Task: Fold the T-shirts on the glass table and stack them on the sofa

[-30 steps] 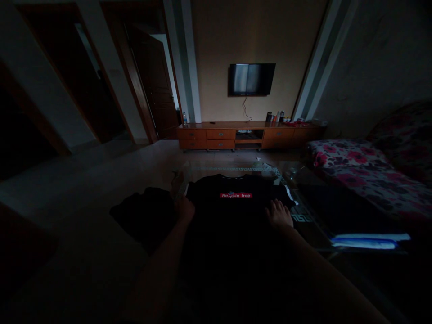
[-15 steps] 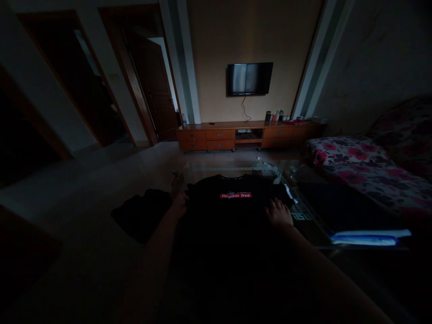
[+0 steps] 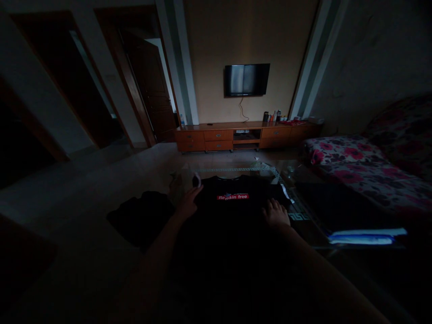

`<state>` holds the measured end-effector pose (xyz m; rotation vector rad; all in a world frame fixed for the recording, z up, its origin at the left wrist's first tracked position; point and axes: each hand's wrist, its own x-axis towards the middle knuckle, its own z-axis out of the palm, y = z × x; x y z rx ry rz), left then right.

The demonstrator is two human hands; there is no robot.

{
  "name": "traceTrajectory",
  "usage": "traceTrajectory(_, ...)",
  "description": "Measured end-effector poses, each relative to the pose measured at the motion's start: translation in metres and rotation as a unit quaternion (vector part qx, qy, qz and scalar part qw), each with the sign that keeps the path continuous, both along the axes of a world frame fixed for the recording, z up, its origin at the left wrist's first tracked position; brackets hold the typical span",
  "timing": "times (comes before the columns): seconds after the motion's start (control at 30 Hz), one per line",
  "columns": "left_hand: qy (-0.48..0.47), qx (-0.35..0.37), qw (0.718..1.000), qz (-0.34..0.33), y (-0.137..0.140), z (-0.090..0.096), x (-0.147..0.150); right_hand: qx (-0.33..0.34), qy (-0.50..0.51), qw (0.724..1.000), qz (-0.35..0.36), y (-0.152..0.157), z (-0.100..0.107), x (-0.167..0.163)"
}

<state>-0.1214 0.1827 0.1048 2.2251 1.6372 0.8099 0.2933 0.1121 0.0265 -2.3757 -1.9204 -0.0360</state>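
A black T-shirt [image 3: 232, 216] lies spread on a glass table [image 3: 232, 170], its neckline at the far side. A red chest print reads "Remain free". At the left shoulder edge my left hand [image 3: 187, 204] has its fingers closed on the cloth, and a small pale patch of sleeve stands up beyond the fingertips. My right hand [image 3: 277, 213] rests palm down on the right part of the shirt, fingers spread, beside the sleeve with white trim. Darkness hides the lower shirt.
Dark bunched cloth [image 3: 141, 218] lies left of the shirt. To the right is a dark folded stack with white and blue edges [image 3: 366, 237]. Beyond are a floral sofa [image 3: 351, 157], a wooden TV cabinet [image 3: 219, 135] with bottles, and a wall television [image 3: 247, 80].
My left hand has moved right, bringing the shirt's left sleeve edge inward and up. My right hand stays in place on the shirt. The view has shifted slightly.
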Motion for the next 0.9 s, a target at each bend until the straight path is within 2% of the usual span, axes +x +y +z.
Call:
traceTrajectory(0.07,0.038,-0.027,0.996,-0.078,-0.006,0.006,0.008,0.003,0.001,1.0,-0.001,0.0,-0.001,0.0)
traceTrajectory(0.13,0.049,-0.015,0.996,-0.068,-0.009,0.004,0.01,0.003,0.001,1.0,-0.003,0.0,-0.002,0.001)
traceTrajectory(0.23,0.108,0.009,0.993,-0.039,-0.01,-0.015,0.004,0.003,-0.002,1.0,0.0,0.0,-0.003,0.001)
traceTrajectory(0.37,0.212,-0.027,0.974,-0.072,-0.013,-0.048,-0.007,-0.001,-0.004,1.0,0.001,0.0,-0.005,0.0)
traceTrajectory(0.47,0.243,-0.046,0.967,-0.064,-0.018,-0.059,-0.01,-0.008,-0.003,1.0,0.005,0.0,-0.005,0.0)
traceTrajectory(0.67,0.323,-0.089,0.942,0.028,-0.021,-0.045,0.002,-0.009,0.005,0.999,0.034,-0.003,-0.006,-0.004)
traceTrajectory(0.73,0.336,-0.072,0.938,0.044,-0.021,-0.04,0.009,-0.009,0.011,0.999,0.04,-0.004,-0.006,-0.007)
traceTrajectory(0.8,0.331,-0.016,0.943,0.034,-0.021,-0.038,0.014,-0.006,0.018,0.999,0.045,-0.004,-0.003,-0.008)
traceTrajectory(0.9,0.302,0.032,0.952,-0.037,-0.023,-0.044,0.017,0.011,0.048,0.997,0.056,-0.004,0.005,-0.003)
